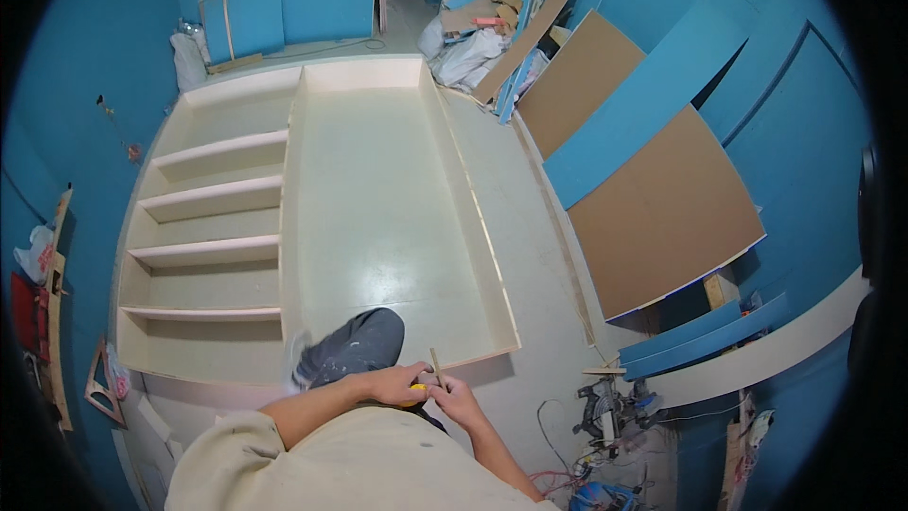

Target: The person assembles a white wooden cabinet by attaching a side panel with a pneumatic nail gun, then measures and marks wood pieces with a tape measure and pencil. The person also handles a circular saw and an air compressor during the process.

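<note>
Close to my body, at waist height, my left hand is closed around a small yellow and dark object; its kind is mostly hidden by the fingers. My right hand almost touches the left one and pinches a thin, narrow brownish strip that points upward. Just beyond my hands a large pale shelving frame lies flat on the floor. Several shelf boards divide its left part, while its right part is one long open bay. My bent knee in grey trousers reaches over the frame's near edge.
Brown and blue boards lean along the right wall. A power saw stands on the floor at the near right, with cables and a blue tool beside it. Bags and offcuts are heaped at the far right.
</note>
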A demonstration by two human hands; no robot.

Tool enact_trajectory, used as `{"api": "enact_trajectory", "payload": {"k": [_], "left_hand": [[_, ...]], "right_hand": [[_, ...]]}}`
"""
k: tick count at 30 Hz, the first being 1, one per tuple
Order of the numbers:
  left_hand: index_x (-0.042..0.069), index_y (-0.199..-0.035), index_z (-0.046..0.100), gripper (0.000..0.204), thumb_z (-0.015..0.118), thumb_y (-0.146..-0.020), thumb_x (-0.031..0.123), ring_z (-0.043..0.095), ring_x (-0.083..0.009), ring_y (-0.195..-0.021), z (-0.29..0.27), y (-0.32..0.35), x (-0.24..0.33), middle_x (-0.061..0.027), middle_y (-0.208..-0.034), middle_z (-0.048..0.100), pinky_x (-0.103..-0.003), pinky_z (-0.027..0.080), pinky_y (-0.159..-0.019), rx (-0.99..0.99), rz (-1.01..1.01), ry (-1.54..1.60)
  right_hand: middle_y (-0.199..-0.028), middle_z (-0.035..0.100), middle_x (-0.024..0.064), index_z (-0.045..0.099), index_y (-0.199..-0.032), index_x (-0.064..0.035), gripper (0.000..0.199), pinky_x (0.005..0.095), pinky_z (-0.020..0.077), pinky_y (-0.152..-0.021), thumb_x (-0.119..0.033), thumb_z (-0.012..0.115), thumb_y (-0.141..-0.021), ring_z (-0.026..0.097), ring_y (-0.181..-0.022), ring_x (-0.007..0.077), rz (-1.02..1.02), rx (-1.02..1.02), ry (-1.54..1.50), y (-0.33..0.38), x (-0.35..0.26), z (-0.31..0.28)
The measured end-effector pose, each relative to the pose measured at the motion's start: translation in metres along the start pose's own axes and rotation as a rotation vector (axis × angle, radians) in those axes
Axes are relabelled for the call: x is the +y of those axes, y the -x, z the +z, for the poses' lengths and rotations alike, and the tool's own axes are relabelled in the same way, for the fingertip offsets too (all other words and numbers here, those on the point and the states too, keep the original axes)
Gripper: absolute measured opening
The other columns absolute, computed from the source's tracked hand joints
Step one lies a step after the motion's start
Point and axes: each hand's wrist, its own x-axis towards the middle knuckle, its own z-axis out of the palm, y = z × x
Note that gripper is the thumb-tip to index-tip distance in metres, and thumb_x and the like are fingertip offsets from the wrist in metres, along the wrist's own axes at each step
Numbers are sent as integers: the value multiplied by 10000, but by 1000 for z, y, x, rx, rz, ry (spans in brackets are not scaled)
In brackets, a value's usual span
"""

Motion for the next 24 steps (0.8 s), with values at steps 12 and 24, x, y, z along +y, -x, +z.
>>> {"api": "enact_trajectory", "payload": {"k": [12, 24], "left_hand": [[57, -1231, 524, 497, 525, -874, 404, 633, -375, -933, -166, -142, -55, -230, -997, 658, -441, 489, -834, -145, 33, -82], [106, -1094, 673, 317, 527, -822, 180, 623, -339, -1058, -405, -103, -203, -144, -1131, 663, -470, 504, -856, 53, -554, -306]], "right_hand": [[-654, 554, 2, 617, -767, -26, 292, 265, 403, -520, -289, 606, -895, 506, -589, 86, 249, 132, 1, -186, -60, -87], [-508, 362, -33, 408, -668, -190, 361, 227, 206, -338, -430, 585, -872, 286, -374, 109, 356, 754, -649, -393, -118, -304]]}}
